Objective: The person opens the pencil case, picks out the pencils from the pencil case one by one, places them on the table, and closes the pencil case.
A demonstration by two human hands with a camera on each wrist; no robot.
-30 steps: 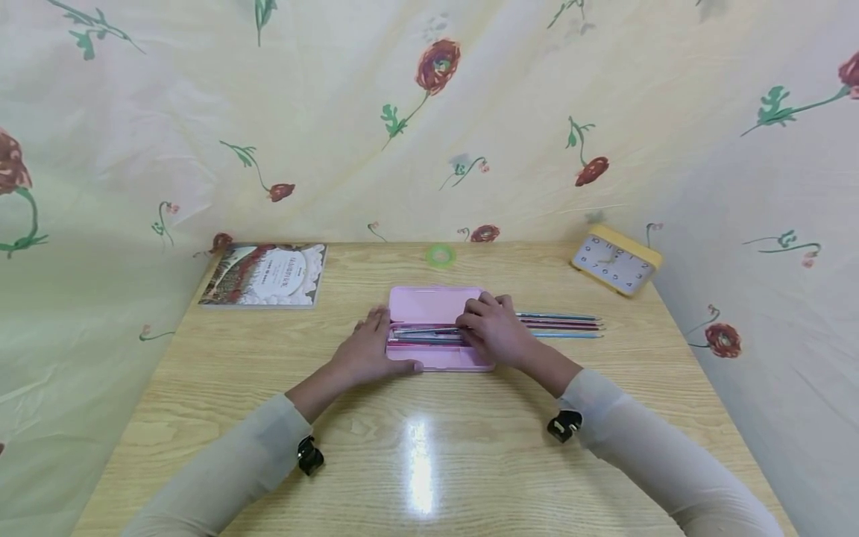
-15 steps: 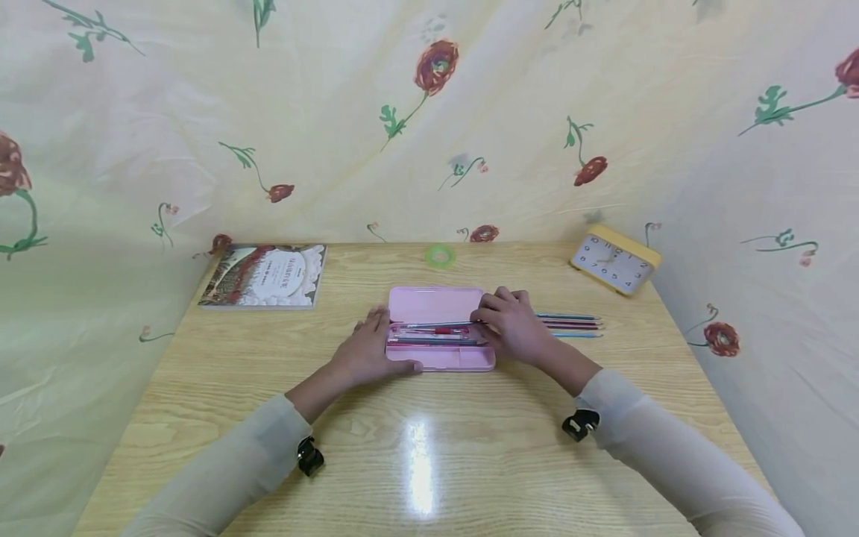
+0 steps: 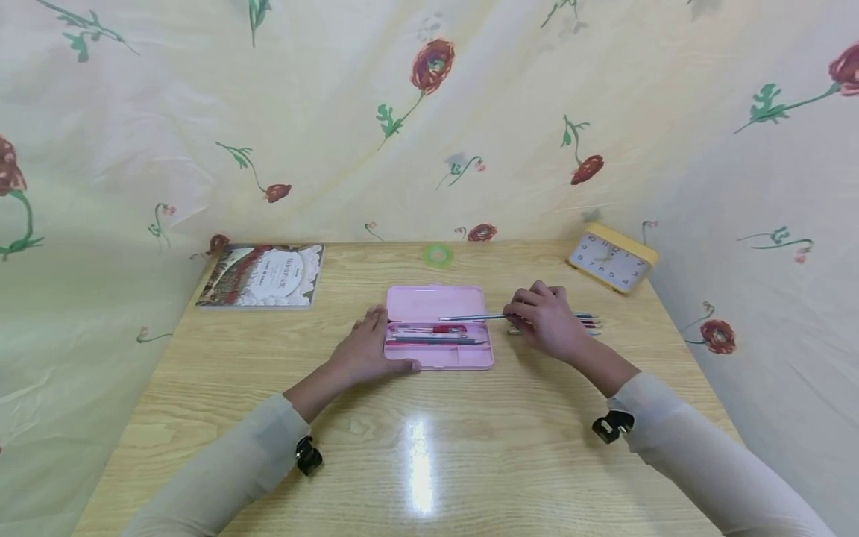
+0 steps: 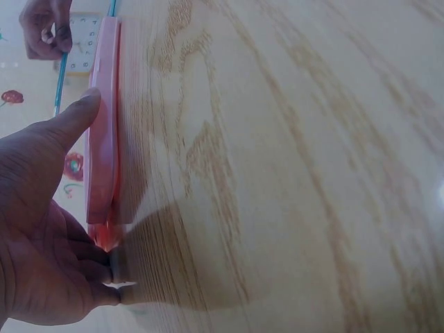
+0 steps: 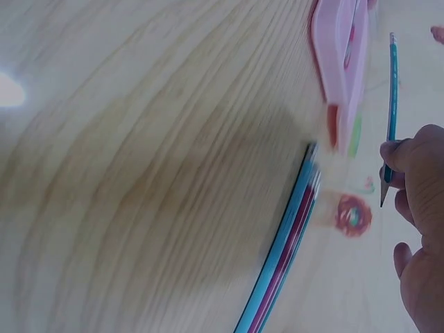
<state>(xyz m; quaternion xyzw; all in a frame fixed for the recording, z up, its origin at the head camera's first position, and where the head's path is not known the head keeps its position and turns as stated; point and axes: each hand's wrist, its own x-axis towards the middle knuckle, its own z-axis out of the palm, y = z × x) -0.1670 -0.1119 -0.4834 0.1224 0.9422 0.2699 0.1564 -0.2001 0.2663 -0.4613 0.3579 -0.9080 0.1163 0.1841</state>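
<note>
A pink pencil case (image 3: 475, 359) lies with its lid raised, holding several pencils and a red-and-clear pen (image 3: 450, 329). My left hand (image 3: 363, 349) holds the case's left end, thumb along its front wall and fingers around the left side. To the right of the case, my right hand (image 3: 546, 321) pinches a teal pencil (image 5: 393, 90) between thumb and fingers near its sharpened tip. The pencil's blunt end points left over the case in the head view. Beneath the right hand, several pencils (image 5: 281, 253), blue and dark red among them, lie side by side on the table, partly hidden.
A yellow alarm clock (image 3: 613, 261) stands at the back right of the wooden table (image 3: 362, 455). At the back left lies a booklet (image 3: 262, 276). A round green object (image 3: 438, 256) sits by the floral cloth behind.
My right hand has drawn the teal pencil out of the case and carried it right, above the pencils on the table. The left hand has kept its place on the case.
</note>
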